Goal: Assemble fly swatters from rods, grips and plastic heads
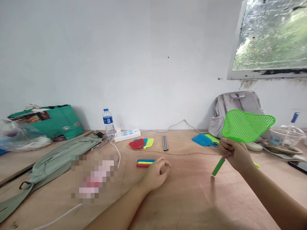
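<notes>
My right hand [235, 155] is closed around a green fly swatter [248, 126], gripping it just below the perforated head. The head tilts up to the right, and the green handle end [218, 166] points down to the left above the table. Resting on the table, my left hand [158, 174] is loosely curled, with a gap between thumb and fingers and nothing in it. Partly under that hand lie blue, yellow-green and red handle pieces [145, 163]. Beyond them are red, blue and yellow-green swatter heads [137, 144] and several metal tubes [165, 143].
Blue and yellow-green swatters [202, 139] lie near the grey backpack [236, 103]. A water bottle [108, 123] stands beside a white power strip [127, 135]. The grey-green bag [61, 159] and teal bag [57, 121] are left. A phone [299, 166] lies right.
</notes>
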`<state>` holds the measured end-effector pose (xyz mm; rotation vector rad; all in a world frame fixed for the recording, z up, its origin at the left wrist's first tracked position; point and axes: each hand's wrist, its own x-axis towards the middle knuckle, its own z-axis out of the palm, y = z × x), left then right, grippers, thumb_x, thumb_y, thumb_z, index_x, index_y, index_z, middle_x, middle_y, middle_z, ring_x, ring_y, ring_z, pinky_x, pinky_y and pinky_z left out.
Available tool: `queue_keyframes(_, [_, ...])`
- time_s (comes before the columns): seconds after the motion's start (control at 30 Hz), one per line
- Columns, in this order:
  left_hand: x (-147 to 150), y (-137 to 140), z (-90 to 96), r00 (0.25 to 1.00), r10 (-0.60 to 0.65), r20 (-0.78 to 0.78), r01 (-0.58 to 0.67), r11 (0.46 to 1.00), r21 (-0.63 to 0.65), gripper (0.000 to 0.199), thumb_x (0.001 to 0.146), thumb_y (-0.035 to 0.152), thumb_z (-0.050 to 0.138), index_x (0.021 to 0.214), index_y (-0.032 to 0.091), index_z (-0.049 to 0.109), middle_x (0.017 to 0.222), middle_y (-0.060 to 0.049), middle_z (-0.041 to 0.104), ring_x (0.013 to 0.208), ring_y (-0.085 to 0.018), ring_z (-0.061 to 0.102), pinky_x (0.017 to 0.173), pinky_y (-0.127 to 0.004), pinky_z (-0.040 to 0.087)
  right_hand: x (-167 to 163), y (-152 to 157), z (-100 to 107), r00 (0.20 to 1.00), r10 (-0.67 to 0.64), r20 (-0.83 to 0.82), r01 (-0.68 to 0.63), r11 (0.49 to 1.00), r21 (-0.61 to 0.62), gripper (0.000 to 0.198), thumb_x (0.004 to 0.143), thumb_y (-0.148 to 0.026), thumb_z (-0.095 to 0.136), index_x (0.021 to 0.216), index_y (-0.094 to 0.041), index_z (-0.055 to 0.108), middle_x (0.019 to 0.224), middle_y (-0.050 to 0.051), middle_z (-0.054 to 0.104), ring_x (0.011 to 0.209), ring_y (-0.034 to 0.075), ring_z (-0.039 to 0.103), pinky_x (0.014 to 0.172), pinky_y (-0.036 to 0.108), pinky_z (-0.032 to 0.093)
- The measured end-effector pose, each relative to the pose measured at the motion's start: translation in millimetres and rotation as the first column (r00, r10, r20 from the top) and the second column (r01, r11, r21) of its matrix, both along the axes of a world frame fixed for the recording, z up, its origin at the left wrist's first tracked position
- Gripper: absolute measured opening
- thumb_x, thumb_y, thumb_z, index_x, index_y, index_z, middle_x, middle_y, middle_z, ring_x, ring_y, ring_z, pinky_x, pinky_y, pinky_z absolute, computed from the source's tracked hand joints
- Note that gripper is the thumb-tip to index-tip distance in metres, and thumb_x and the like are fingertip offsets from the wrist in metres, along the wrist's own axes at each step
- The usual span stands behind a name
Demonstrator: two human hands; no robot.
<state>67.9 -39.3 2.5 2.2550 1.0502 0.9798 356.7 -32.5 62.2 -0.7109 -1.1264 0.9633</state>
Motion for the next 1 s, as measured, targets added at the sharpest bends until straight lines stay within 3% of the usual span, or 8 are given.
queue_keyframes(0.23, [3, 1, -0.6, 1.0, -0.01, -0.025, 0.011, 1.0, 0.011, 0.013, 0.074, 0.011, 0.044, 0.082, 0.018, 0.052, 0.084, -0.001, 0.049, 0.052, -0.007, 0.038, 0.051, -0.02, 0.033, -11, -1, -4, 0.994, 0.011, 0.106, -0.004, 0.998, -0.069, 0.044, 0.07, -0.026, 0.055, 0.041, -0.023, 0.022, 0.037, -0.009, 0.016, 0.032, 0.004, 0.016, 0.035, 0.025, 0.012])
queue_keyframes(0.6, [1, 2, -2.4, 0.999, 0.003, -0.045, -0.003, 1.0, 0.0, 0.015, 0.074, 0.011, 0.043, 0.084, 0.018, 0.05, 0.084, 0.0, 0.048, 0.053, -0.007, 0.038, 0.052, -0.02, 0.033, -22, 11, 0, 0.998, 0.017, 0.064, -0.009, 0.994, -0.113, 0.04, 0.064, -0.018, 0.052, 0.039, -0.022, 0.02, 0.035, -0.01, 0.014, 0.03, 0.002, 0.013, 0.035, 0.022, 0.007])
queue_keyframes(1.0, [1, 2, -0.2, 0.998, 0.023, -0.063, -0.022, 1.0, 0.007, 0.015, 0.073, 0.011, 0.043, 0.083, 0.019, 0.05, 0.087, 0.0, 0.051, 0.055, -0.008, 0.04, 0.053, -0.02, 0.033, 1, 14, -9, 0.999, -0.008, -0.036, 0.004, 0.993, -0.114, 0.031, 0.07, -0.018, 0.046, 0.05, -0.022, 0.023, 0.037, -0.011, 0.016, 0.029, 0.003, 0.014, 0.033, 0.02, 0.011])
